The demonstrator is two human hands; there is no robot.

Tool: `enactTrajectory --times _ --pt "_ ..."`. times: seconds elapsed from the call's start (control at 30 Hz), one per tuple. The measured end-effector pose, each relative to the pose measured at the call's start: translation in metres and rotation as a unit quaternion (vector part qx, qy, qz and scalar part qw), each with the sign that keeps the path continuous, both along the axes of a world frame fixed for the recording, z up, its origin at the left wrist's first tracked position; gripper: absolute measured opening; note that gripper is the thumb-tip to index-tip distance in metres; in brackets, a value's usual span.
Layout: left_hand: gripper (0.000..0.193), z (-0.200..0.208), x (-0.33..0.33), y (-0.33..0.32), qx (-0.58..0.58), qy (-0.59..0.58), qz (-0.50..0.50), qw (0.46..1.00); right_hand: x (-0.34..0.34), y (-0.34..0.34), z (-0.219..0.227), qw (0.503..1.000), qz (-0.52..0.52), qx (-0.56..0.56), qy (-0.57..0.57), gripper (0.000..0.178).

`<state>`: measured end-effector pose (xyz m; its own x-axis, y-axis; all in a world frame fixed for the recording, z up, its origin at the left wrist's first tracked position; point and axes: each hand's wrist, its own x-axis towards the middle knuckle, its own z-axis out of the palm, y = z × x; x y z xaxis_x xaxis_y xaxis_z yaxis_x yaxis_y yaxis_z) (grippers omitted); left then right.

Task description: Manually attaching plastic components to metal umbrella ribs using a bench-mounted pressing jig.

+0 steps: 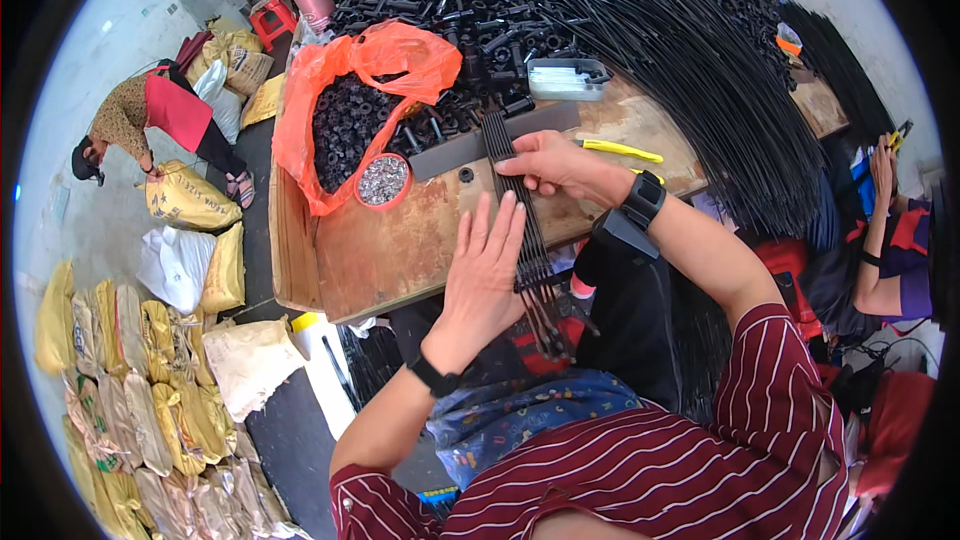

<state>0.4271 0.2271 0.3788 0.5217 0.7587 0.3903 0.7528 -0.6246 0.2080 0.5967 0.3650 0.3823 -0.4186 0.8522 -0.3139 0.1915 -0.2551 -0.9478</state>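
Observation:
A bundle of thin black rods (532, 235) runs from the wooden table (370, 255) over its near edge toward my lap. My right hand (560, 166) is closed on the upper part of the bundle, thumb and fingertips pinching it. Flat and with fingers stretched out, my left hand (482, 265) rests against the bundle's left side. A grey metal bar (447, 154) lies across the table at the rods' far ends. Left of the bundle sits a small black nut (466, 175). Yellow-handled pliers (622, 149) lie right of my right hand.
A red tub (384, 183) of small silver parts and an orange plastic bag (298, 130) with black nuts stand left. Behind are a clear box (568, 80) and heaped black fittings (470, 0). Long black rods (700, 80) cover the right. A co-worker (165, 110) bends over sacks.

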Motion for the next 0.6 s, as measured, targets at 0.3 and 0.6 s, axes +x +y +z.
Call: enactTrajectory --times 0.3,0.6 --pt "0.096 -0.029 0.003 0.008 0.063 0.096 0.055 0.992 0.009 -0.011 0.009 0.995 -0.038 -0.045 0.086 0.007" --pt "0.102 -0.014 0.004 0.003 0.011 0.053 0.045 0.998 0.011 -0.008 0.008 0.988 0.004 -0.071 0.140 0.011"
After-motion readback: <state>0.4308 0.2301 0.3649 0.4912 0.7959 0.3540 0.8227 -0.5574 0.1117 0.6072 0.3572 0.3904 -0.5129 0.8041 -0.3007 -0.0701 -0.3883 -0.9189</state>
